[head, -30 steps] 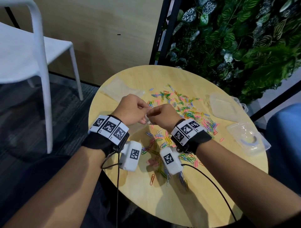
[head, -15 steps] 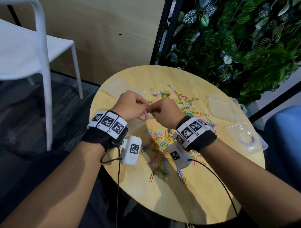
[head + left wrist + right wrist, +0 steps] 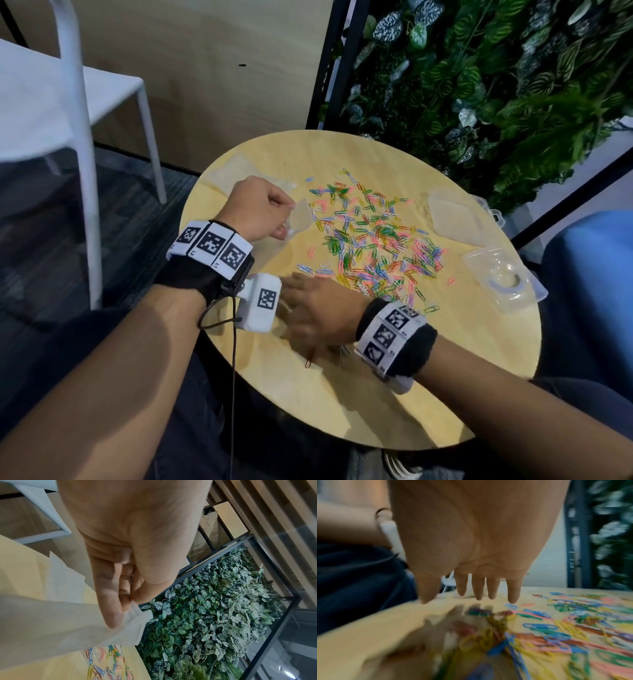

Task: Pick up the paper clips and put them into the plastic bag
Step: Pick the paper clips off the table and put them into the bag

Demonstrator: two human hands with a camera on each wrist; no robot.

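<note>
Right hand [image 3: 317, 315] fingers [image 3: 493, 591] spread straight, holding nothing, low over near edge of paper clips [image 3: 373, 246] on the table [image 3: 394, 394]; the heap runs from the fingertips far and right. Farther, left hand [image 3: 255, 209] pinches the plastic bag [image 3: 301, 219] by one edge, just left of the heap. Right hand nearer the clips.

Even indoor light; blurred right-wrist view

- Head view looks steeply down from above the round table [image 3: 342, 394], plant wall [image 3: 496, 85] at one o'clock.
- Left wrist view peers close along the left hand [image 3: 130, 540] toward that wall.
- Right wrist view skims low over the paper clips [image 3: 565, 628], shared with both other views.
</note>
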